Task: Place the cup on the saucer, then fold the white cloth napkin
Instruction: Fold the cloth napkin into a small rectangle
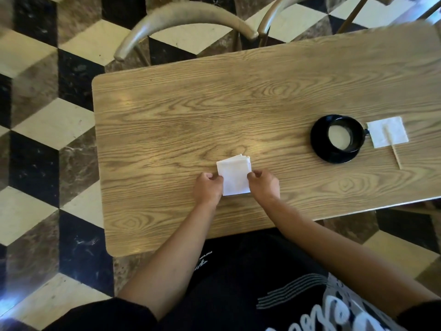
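Now | left hand (208, 187), right hand (263, 185) pinch folded square white napkin (235, 176) | glossy black cup (343, 136) on saucer (319, 144)

Wood-grain table (238, 103) with rounded corners; two curved-back chairs (191, 17) beyond it. Floor (47, 139) tiled in black, cream and brown marble cubes.

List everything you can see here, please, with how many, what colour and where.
table: one, light wood, centre
folded napkin: one, white, near edge of table, between the hands
cup: one, black, on the saucer, pale drink inside
saucer: one, black, right part of table
flat napkin: one, white, right of the saucer
stick: one, pale wood, lying across the flat napkin
chairs: two, beige, beyond the table
floor: black, cream and brown tiles
left hand: fingers pinch the folded napkin's left edge
right hand: fingers pinch its right edge
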{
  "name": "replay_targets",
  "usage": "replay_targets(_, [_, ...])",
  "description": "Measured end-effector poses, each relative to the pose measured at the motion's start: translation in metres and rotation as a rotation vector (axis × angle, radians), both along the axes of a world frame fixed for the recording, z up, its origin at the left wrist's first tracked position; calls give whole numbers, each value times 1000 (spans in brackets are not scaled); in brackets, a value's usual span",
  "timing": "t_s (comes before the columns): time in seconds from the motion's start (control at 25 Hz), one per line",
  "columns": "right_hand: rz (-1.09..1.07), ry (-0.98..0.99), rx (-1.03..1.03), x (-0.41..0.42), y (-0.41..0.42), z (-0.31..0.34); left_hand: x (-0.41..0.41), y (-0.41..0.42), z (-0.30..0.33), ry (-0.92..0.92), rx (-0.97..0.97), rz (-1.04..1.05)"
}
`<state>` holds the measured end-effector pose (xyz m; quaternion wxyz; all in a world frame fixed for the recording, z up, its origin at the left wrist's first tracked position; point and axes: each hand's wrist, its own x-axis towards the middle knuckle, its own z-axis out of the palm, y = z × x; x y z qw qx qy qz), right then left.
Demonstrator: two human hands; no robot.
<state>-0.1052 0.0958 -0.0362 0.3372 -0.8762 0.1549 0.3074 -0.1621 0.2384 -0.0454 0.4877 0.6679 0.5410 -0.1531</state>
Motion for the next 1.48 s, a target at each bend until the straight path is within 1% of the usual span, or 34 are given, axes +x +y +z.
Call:
replay_targets(0.08, [-41, 54, 41, -1, -1, -4, 2, 1, -2, -19, -55, 29])
replay_targets(0.2, [-110, 159, 134, -4, -4, -10, 1, 4, 4, -72, -189, 136])
replay_targets(0.32, [-354, 324, 317, -10, -8, -12, -4, 12, 4, -48, -334, 242])
replay_targets(0.4, [-418, 407, 422, -13, -12, -9, -9, 17, 2, -23, -425, 291])
replay_targets(0.48, [-430, 421, 466, -16, -18, -8, -11, 17, 2, -43, -504, 290])
replay_targets(0.56, [-459, 392, 475, -14, -27, -4, -8, 13, 11, -81, -568, 243])
replay_targets(0.64, [-442, 361, 479, -7, -37, 0, -1, 7, 22, -120, -601, 189])
replay_targets(0.76, [-369, 338, 477, 10, -56, 4, 14, -6, 29, -130, -599, 135])
replay_targets(0.88, [-291, 329, 472, 38, -81, 6, 38, -30, 30, -129, -542, 137])
replay_targets(1.04, [-73, 248, 362, 74, -113, 4, 63, -71, 24, -114, -446, 200])
replay_targets(1.16, [7, 241, 350, 91, -123, 5, 76, -93, 21, -97, -349, 255])
replay_targets(1.24, [18, 244, 340, 100, -129, 7, 84, -102, 13, -105, -313, 289])
replay_targets(1.32, [-20, 231, 333, 108, -131, 5, 88, -105, 2, -117, -294, 308])
replay_targets(1.48, [-82, 189, 310, 118, -133, 4, 109, -112, 14, -136, -264, 275])
